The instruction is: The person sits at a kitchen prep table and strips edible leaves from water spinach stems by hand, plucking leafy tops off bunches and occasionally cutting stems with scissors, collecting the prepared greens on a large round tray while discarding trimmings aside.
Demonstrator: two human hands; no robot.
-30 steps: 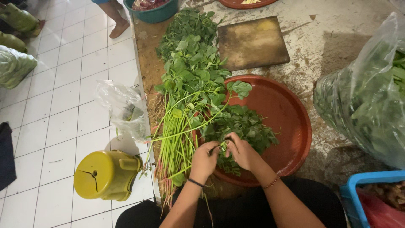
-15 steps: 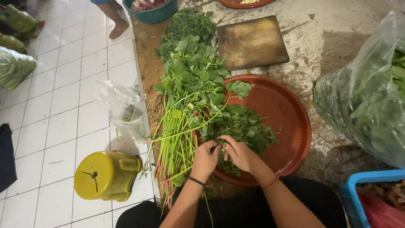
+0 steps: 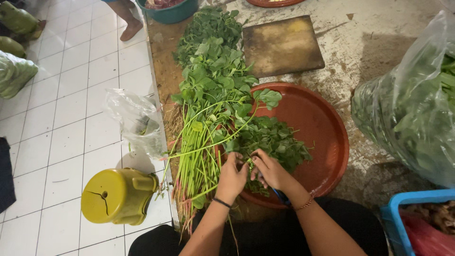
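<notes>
The person's left hand [image 3: 232, 174] and right hand [image 3: 269, 169] meet over the near edge of the red tray [image 3: 327, 142], both closed in a pinch on one green stem [image 3: 246, 161], which lies between them just above the tray's near rim. A small heap of picked leaves [image 3: 275, 140] already lies in the tray, covering only its near left part; most of the tray's floor is bare. Beside it on the desk [image 3: 369, 61], a long bundle of leafy stalks [image 3: 208, 104] stretches away from the person, thick and full of leaves, so the stripping looks to be at an early stage, with far more left than done. The exact grip of the fingertips is hard to make out, since leaves cover them. Something blue shows under the right wrist, too hidden to identify. A clear bag of greens [image 3: 412, 109] is cut off at the right edge, a blue crate [image 3: 403, 208] at the bottom corner, and the contents of a small plastic bag [image 3: 135, 121] beside a yellow container [image 3: 116, 195] on the floor are unclear.
</notes>
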